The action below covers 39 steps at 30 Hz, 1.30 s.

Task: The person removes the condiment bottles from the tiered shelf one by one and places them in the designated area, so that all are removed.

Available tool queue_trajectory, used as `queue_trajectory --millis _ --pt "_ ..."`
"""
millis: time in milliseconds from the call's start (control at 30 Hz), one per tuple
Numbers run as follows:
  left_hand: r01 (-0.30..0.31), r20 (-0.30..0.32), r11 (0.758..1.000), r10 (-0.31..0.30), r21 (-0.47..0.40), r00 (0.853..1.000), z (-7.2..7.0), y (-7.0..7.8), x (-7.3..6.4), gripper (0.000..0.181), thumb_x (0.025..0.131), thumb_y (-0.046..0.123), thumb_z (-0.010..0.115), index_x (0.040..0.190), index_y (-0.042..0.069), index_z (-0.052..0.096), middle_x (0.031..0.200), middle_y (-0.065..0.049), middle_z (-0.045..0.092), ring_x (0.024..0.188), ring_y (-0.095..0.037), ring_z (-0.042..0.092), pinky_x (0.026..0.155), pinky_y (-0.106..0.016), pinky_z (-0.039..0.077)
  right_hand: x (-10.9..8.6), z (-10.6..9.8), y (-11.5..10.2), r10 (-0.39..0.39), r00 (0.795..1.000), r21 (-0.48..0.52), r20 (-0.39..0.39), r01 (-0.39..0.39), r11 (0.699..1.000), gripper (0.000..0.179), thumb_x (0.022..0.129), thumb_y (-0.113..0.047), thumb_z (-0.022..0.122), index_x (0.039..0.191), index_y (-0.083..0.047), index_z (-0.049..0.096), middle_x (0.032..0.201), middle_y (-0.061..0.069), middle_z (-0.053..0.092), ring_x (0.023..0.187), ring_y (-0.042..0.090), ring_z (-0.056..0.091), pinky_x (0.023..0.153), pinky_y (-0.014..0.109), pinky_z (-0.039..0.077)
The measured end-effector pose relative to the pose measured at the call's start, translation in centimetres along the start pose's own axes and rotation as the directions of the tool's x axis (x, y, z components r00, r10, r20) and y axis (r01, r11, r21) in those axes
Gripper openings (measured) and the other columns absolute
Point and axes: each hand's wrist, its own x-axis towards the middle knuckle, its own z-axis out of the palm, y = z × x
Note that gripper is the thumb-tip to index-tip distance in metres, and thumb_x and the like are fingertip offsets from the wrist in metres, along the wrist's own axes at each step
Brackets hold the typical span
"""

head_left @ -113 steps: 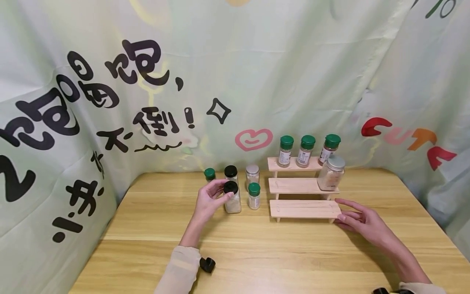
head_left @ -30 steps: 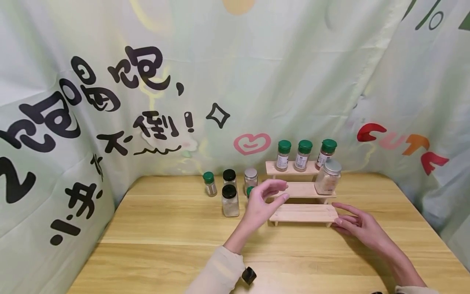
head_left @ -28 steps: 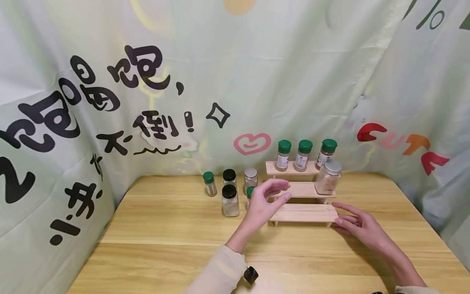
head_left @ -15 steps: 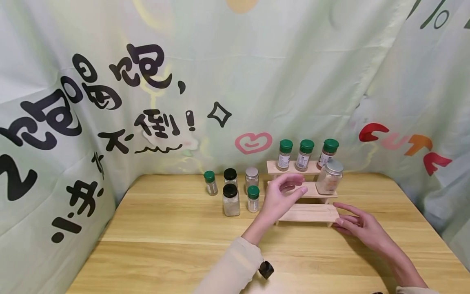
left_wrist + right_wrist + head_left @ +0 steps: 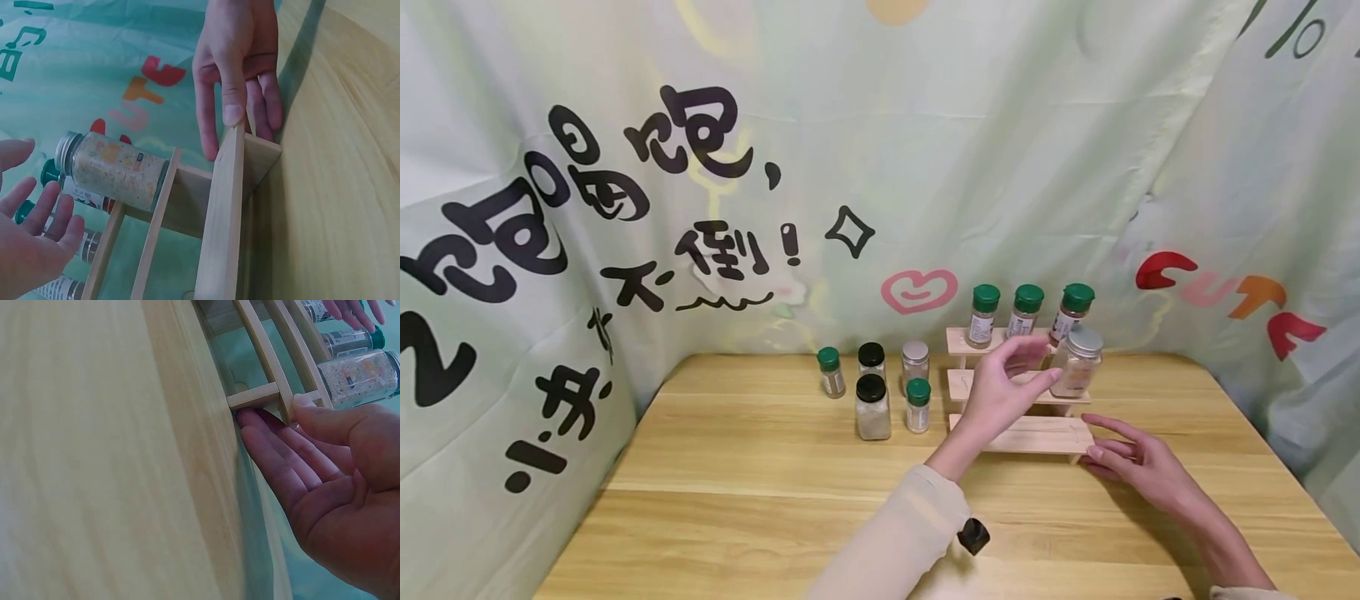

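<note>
At the right end of a three-tiered, pale wooden rack (image 5: 1011, 442), the right hand (image 5: 1138, 460) is pinching the lowest shelf (image 5: 1045, 433) between thumb and fingers. The left hand (image 5: 1003, 390) is hovering, thumb and fingers spread, just beside a clear, squarish, silver-lidded jar (image 5: 1077, 368) standing on the middle shelf (image 5: 961, 385). Three green-capped, clear shaker jars (image 5: 981, 327) are occupying the top shelf (image 5: 957, 340); five assorted jars (image 5: 873, 418) are standing off the rack, on the wooden table (image 5: 737, 517). The silver-lidded jar is pointing lid-up, its long axis running vertically.
</note>
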Motion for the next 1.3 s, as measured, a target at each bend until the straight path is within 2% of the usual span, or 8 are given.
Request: queue_trajectory --millis 267,467,700,867,1000,1300 --pt "0.002 0.020 0.998 -0.003 0.066 1.000 0.9 0.1 1.5 0.039 0.094 0.011 0.076 0.130 0.004 0.064 0.127 -0.010 0.068 0.119 -0.018 0.064 0.102 -0.027 0.053 -0.1 -0.1 -0.2 0.002 1.000 0.010 0.020 -0.003 1.000 0.048 0.104 0.004 0.053 0.150 -0.013 0.051 0.111 0.010 0.076 0.100 0.019 0.074 0.084 0.031 0.061" --pt "-0.008 0.026 0.995 0.006 0.100 1.000 1.8 0.2 2.6 0.040 0.093 0.012 0.078 0.130 0.004 0.065 0.126 -0.008 0.069 0.117 -0.014 0.064 0.101 -0.027 0.053 -0.1 -0.2 -0.2 0.010 1.000 0.003 0.014 -0.010 1.000 0.049 0.104 0.004 0.053 0.149 -0.014 0.051 0.111 0.008 0.076 0.101 0.018 0.074 0.084 0.031 0.061" --pt "0.030 -0.011 0.988 -0.028 0.155 1.000 2.7 -0.1 3.3 0.040 0.091 0.013 0.081 0.128 0.007 0.068 0.120 -0.001 0.070 0.110 -0.011 0.065 0.093 -0.016 0.052 -0.1 -0.2 -0.1 0.006 1.000 0.001 0.015 -0.006 1.000 0.049 0.104 0.005 0.053 0.149 -0.011 0.051 0.111 0.009 0.076 0.100 0.019 0.074 0.084 0.031 0.061" --pt "0.043 -0.031 0.980 -0.037 0.192 0.999 3.0 -0.4 4.1 0.041 0.088 0.013 0.083 0.127 0.009 0.070 0.113 0.003 0.070 0.102 -0.006 0.064 0.088 -0.015 0.054 0.2 -0.1 -0.1 -0.014 1.000 0.009 0.021 0.014 1.000 0.048 0.104 0.006 0.053 0.149 -0.009 0.051 0.112 0.005 0.076 0.100 0.019 0.074 0.084 0.030 0.061" --pt "0.054 -0.056 0.981 -0.044 0.185 0.997 3.3 -0.5 4.6 0.041 0.088 0.014 0.084 0.126 0.008 0.071 0.107 0.004 0.069 0.097 -0.004 0.063 0.087 -0.016 0.055 0.4 -0.1 -0.2 -0.035 0.999 0.001 0.027 0.035 0.999 0.048 0.104 0.006 0.052 0.150 -0.005 0.048 0.112 0.004 0.076 0.101 0.019 0.074 0.085 0.031 0.061" --pt "0.091 -0.090 0.977 -0.075 0.192 0.993 4.6 -0.9 4.5 0.044 0.085 0.016 0.086 0.127 0.013 0.071 0.111 0.009 0.070 0.093 0.006 0.057 0.082 -0.011 0.052 0.0 0.0 -0.2 0.003 1.000 -0.068 0.014 -0.002 0.998 0.050 0.104 0.002 0.055 0.152 0.005 0.040 0.111 0.009 0.076 0.101 0.019 0.074 0.084 0.030 0.061"
